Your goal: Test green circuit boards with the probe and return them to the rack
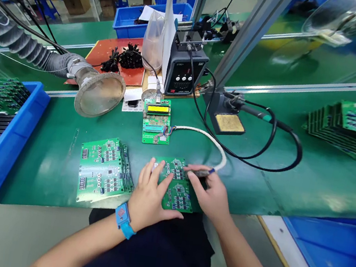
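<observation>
A green circuit board (178, 196) lies at the table's front edge, partly covered by both hands. My left hand (150, 193) rests on its left side with fingers spread; a blue wrist strap (123, 220) is around that wrist. In my right hand (212, 194) is a pen-like probe (201, 172), its tip at the board's upper part. From the probe a white cable (224, 152) curves to a small green programmer board (152, 137) with a lit yellow display (158, 109). Left of my left hand sits a stack of similar circuit boards (100, 170).
A soldering station (183, 75) and iron stand (225, 116) stand behind, with black cables looping right. A fume duct (99, 95) hangs at left. A blue bin (17, 125) holds boards at far left; more boards (353, 126) are stacked at right.
</observation>
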{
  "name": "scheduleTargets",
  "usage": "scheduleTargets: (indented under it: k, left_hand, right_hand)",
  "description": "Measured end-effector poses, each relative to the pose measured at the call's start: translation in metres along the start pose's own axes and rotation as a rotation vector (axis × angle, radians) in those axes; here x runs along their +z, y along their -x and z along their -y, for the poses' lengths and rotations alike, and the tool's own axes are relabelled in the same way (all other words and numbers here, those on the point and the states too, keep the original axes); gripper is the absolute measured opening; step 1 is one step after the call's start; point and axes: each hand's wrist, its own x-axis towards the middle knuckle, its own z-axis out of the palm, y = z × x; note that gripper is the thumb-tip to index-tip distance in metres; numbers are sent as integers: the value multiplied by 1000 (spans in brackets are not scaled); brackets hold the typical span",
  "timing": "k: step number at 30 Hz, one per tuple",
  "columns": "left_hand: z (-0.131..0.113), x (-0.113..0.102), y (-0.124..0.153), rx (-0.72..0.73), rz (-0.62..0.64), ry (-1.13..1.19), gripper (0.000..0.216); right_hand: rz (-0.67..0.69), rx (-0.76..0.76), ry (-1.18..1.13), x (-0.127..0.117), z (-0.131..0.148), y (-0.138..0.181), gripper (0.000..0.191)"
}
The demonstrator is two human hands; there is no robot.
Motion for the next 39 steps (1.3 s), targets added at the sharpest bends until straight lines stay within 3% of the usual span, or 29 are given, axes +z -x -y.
scheduleTargets:
  k: [6, 24, 34, 39]
  left_hand:
    - [1, 1, -1, 7, 54, 9, 99]
    - [0, -1, -2, -13, 68, 29, 98]
    - [0, -1, -1, -28, 68, 37, 99]
    - [-4, -1, -6, -67, 110, 2, 122]
  right_hand:
    - [64, -86, 87, -8, -2, 31, 5]
    - [-1, -309, 240, -3, -1, 27, 10]
    - [68, -220, 150, -7, -3, 27, 8]
    - [77, -178, 118, -8, -3, 28, 9]
